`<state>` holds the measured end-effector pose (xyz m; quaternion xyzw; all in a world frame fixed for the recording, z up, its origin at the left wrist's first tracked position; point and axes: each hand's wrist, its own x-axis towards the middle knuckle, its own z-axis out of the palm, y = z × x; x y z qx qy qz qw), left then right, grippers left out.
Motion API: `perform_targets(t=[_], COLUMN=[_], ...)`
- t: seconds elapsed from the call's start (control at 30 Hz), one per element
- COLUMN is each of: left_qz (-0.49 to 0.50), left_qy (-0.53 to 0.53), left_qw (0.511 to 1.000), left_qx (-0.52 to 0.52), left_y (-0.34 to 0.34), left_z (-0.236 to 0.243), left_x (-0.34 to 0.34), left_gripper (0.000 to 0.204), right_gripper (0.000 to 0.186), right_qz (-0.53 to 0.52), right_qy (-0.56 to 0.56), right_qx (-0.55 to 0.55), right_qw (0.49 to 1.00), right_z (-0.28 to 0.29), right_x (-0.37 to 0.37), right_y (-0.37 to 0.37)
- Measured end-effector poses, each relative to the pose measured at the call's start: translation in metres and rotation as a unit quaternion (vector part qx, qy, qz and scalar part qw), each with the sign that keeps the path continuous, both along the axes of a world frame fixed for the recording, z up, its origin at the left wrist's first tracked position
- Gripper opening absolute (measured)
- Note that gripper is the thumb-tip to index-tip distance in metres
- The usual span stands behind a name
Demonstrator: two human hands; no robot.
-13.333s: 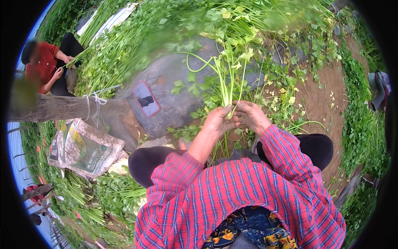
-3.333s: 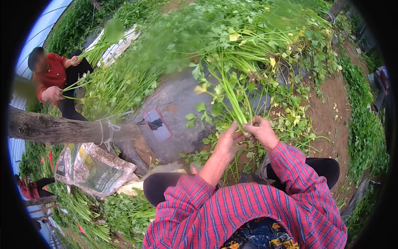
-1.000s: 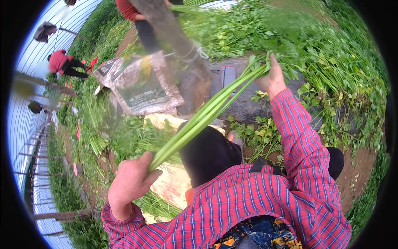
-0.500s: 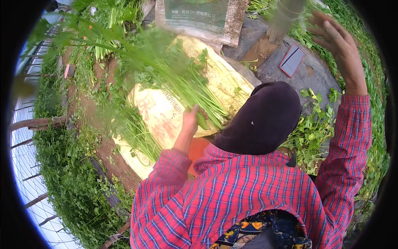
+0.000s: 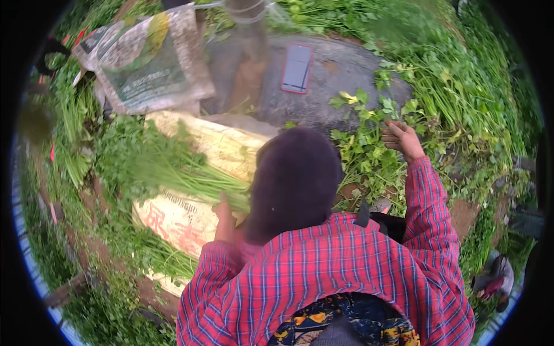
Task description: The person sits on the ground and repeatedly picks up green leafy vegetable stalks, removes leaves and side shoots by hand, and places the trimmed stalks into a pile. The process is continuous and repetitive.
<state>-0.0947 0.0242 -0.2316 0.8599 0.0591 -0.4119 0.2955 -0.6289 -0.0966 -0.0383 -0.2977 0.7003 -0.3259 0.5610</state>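
My left hand, smeared by motion, is at the root ends of celery stalks lying across a pale yellow sack; whether it grips them I cannot tell. My dark-trousered knee rises just right of it, partly hiding that area. My right hand is raised at the right with loosely bent fingers apart, over or beside loose leafy celery; nothing is visible in it.
A dirty printed sack lies at upper left beside a wooden post tied with twine. A red-rimmed phone lies on dark plastic sheeting. Heaps of celery surround me. Footwear shows at far right.
The celery bundle held diagonally in both hands went down leftward onto the yellow sack. My right hand let go, rose, then moved down toward the leaves. The view swung round as well.
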Motion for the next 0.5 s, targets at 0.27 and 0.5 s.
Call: perform_targets(t=[0.27,0.5], left_qz=[-0.348,-0.124], left_qy=[0.119,-0.048], left_qw=[0.926,0.973], left_qx=[0.080,-0.187], left_y=[-0.019,-0.122], left_z=[-0.062,0.141], left_x=[0.078,0.002], left_gripper=[0.059,0.064], right_gripper=[0.023,0.039], right_qz=[-0.261,-0.104], right_qy=[0.187,0.495], right_qx=[-0.103,-0.010], right_qw=[0.941,0.863], right_z=[-0.015,-0.010], right_x=[-0.121,-0.152], right_y=[0.044,-0.020])
